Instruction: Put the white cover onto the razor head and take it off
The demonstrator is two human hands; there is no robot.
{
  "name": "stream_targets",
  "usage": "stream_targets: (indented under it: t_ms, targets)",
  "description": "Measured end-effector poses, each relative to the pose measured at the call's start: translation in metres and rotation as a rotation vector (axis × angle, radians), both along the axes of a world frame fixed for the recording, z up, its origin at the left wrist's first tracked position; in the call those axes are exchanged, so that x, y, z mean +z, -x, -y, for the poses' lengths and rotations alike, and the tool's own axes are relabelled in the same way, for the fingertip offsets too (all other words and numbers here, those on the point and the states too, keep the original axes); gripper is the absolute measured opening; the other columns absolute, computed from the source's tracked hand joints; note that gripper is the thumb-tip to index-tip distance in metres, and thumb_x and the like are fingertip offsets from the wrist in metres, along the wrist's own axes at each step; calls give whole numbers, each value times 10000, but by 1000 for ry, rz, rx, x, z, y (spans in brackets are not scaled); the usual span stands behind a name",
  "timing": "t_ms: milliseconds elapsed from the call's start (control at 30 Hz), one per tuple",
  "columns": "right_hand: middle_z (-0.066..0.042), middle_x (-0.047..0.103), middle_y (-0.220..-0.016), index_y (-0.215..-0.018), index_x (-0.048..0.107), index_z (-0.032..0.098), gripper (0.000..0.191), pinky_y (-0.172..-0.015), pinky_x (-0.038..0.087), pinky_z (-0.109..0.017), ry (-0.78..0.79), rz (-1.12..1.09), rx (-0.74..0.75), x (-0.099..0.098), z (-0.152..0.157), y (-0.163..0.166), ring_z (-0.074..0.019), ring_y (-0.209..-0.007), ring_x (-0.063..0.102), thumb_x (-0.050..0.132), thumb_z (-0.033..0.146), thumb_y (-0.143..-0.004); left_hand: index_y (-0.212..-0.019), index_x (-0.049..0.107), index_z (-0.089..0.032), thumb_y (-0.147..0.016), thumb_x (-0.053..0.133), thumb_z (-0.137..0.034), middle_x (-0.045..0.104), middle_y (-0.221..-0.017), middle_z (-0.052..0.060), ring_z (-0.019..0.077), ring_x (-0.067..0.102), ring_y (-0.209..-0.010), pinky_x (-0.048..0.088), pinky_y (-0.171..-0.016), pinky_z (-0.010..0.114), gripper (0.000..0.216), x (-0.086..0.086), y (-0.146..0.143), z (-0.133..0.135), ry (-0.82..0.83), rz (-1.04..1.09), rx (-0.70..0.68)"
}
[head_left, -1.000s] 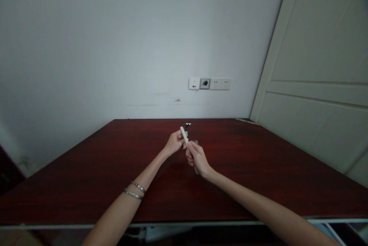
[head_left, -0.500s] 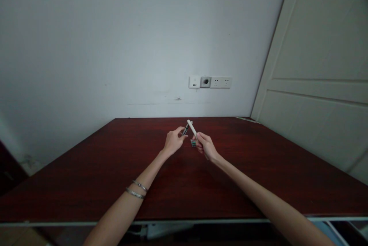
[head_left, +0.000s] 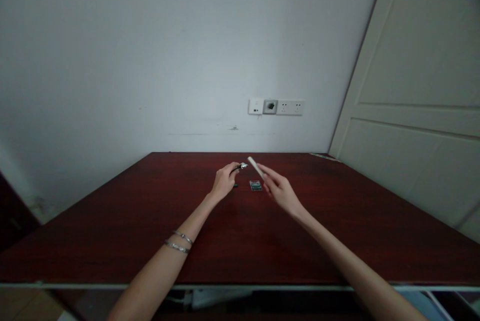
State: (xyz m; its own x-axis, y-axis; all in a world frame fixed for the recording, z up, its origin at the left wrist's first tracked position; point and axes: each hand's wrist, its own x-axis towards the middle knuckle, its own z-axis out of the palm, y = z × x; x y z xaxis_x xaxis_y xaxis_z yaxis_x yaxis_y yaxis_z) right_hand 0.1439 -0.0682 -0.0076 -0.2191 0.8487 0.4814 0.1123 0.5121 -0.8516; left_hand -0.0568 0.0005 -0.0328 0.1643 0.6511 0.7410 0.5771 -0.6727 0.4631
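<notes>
My left hand (head_left: 225, 181) is closed on a slim dark-handled tool (head_left: 237, 168). Its shiny metal end points to the right; the exact kind does not show. In my right hand (head_left: 279, 187) is a pale, off-white stick (head_left: 255, 165), slanting up and left with its far end near the metal tip. A small gap separates the two. On the table between my hands lies a small clear case (head_left: 255, 186) with green and dark contents. A small dark piece (head_left: 235, 186) rests beside my left hand, partly hidden by it.
The dark red-brown table (head_left: 240, 246) reaches back to a pale wall. Low on that wall sits a row of sockets (head_left: 275, 107). A cream panelled door (head_left: 416, 111) borders the right side, and a flat strip (head_left: 324, 157) lies at the table's far right corner.
My hands have moved apart, the right one shifting right with the stick. The tool in my left hand has turned so its metal end points right. The clear case is now uncovered.
</notes>
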Motion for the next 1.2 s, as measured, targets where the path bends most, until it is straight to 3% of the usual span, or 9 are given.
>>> stream_targets:
  t_ms: [167,267,700,900,1067,1200]
  targets:
    - [18,467,-601,-1280,510,186,486,-463,297,-200,-35,63,-5,-8,17,7,-77,-514,326,451,416,-856,-997,609,-184,-835,482,-153,662,-978,52,166,612,-901,448,-811,260,208,-3,0,-2,-43,-9,-36]
    - [36,408,-552,-1297,489,172,529,-425,254,-189,36,-42,-63,-12,20,8,-71,-484,294,460,447,-846,-995,611,-177,-828,494,-150,660,-985,58,169,611,-906,454,-820,271,205,-3,-1,-2,-58,-4,-33]
    - [68,315,-544,-1317,460,177,640,-368,208,-166,239,-183,26,-20,33,14,-43,-426,250,535,516,-779,-970,612,-164,-824,475,-117,661,-966,62,166,611,-900,462,-828,284,206,-4,-2,-1,-54,-13,-97]
    - [68,323,-548,-1322,452,174,665,-365,208,-172,231,-231,-44,-22,36,14,-43,-420,239,533,534,-769,-975,615,-169,-824,493,-137,665,-971,57,161,615,-895,464,-831,274,197,-6,-4,-1,-48,-3,-95]
    - [53,355,-559,-1292,494,178,584,-386,233,-178,196,-155,49,-24,39,20,-51,-450,268,527,488,-798,-966,620,-172,-833,465,-129,667,-955,54,161,618,-889,466,-827,272,209,-4,-4,2,-26,-29,-107]
    - [66,320,-556,-1330,440,174,623,-371,214,-176,203,-228,-24,-24,38,21,-44,-427,237,509,500,-804,-978,614,-164,-830,481,-144,665,-969,62,167,617,-895,467,-830,283,200,-3,-4,2,-27,-13,-111]
